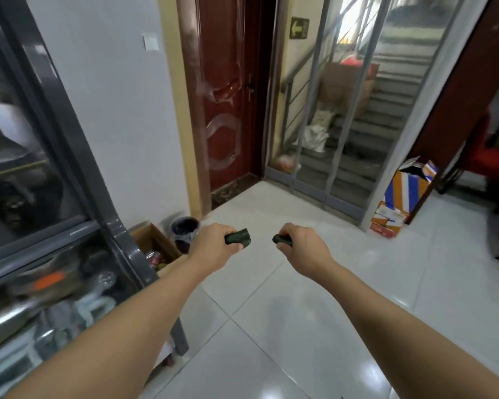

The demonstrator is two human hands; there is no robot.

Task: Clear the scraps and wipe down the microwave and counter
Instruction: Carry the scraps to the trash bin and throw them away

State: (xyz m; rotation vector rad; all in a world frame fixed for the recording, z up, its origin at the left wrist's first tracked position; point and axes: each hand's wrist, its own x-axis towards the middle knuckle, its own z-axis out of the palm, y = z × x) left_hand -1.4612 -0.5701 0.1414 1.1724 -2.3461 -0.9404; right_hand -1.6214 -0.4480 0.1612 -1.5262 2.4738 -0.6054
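Note:
My left hand is closed around a dark green scrap that sticks out to the right of the fist. My right hand grips a second, smaller dark green scrap poking out to the left. Both hands are held out over the white tiled floor, a short gap between them. A small bin with a dark liner stands on the floor by the wall, just left of my left hand. The microwave and counter are not in view.
A grey glass-fronted cabinet fills the left side. An open cardboard box sits between it and the bin. Ahead are a red-brown door and glass panels before a staircase. Coloured boxes stand at the right.

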